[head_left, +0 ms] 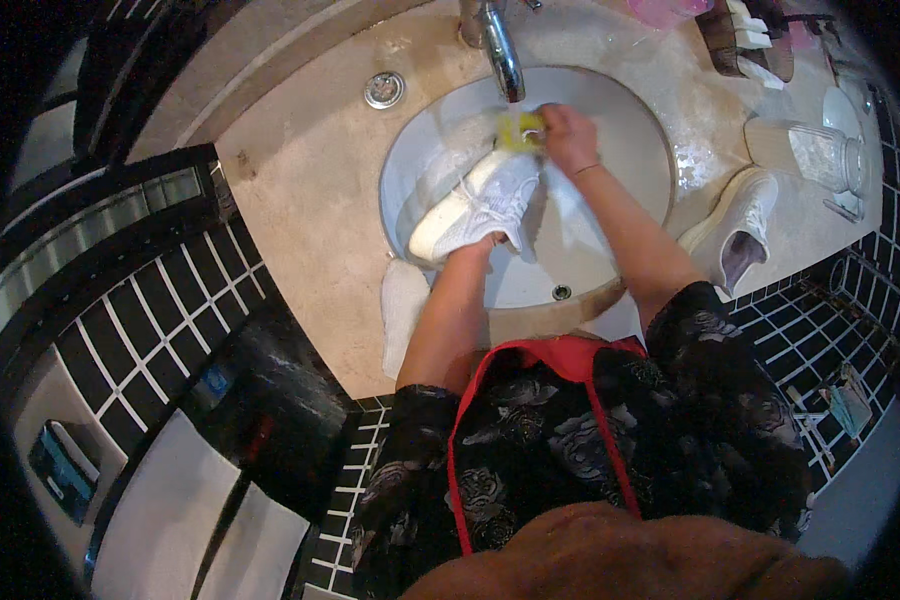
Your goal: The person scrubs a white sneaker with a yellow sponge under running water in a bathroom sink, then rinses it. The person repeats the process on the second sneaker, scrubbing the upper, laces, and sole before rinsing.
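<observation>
Head view: white lace-up sneaker (492,195) over sink basin (630,135), just below faucet (502,62); left hand (492,241) inside sneaker, finger grip hidden; right hand (571,140) grasping blurred yellow-green scrubber (513,131); best brace from within, scrub with short, even strokes.

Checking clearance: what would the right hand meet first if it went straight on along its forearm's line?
Most likely the faucet spout, ahead of the right hand; depth is unclear, so it might pass beneath.

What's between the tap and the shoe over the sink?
In the head view, a blurred yellow-green thing, perhaps a sponge, held in the right hand, shows between the tap and shoe.
</observation>
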The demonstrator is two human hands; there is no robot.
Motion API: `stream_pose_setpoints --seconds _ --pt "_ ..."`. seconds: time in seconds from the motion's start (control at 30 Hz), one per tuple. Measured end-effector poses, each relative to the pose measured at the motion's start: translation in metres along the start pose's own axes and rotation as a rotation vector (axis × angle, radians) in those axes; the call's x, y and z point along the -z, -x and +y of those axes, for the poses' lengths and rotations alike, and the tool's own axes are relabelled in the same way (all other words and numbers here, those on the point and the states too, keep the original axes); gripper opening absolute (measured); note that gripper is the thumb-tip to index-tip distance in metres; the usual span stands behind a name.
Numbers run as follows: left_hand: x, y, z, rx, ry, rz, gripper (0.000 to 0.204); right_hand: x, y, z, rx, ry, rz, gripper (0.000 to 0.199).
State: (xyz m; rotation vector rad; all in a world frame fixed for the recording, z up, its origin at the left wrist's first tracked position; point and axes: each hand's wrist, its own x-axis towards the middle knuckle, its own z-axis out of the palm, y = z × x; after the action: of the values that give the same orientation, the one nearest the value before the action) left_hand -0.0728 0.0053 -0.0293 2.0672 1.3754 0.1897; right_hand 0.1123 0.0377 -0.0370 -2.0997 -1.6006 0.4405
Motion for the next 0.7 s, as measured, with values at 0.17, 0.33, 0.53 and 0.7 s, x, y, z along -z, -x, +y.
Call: stream_pose_setpoints --seconds 0.17,0.33,0.53,0.7 --pt "-0.004 -0.002 0.004 -0.019 -0.044 0.005 0.054 0.0 -0.007 -0.004 0.19 -0.146 0.035 0.02" --pt "-0.006 -0.011 0.005 0.012 0.251 -0.045 0.055 0.009 -0.001 -0.022 0.369 -0.127 -0.043 0.015" --pt "-0.002 -0.015 0.004 0.091 0.584 -0.103 0.055 0.011 0.006 -0.023 0.386 -0.251 0.015 0.024" --pt "-0.001 -0.014 0.005 0.133 0.622 -0.107 0.054 0.009 0.01 -0.037 0.701 -0.235 -0.011 0.016"
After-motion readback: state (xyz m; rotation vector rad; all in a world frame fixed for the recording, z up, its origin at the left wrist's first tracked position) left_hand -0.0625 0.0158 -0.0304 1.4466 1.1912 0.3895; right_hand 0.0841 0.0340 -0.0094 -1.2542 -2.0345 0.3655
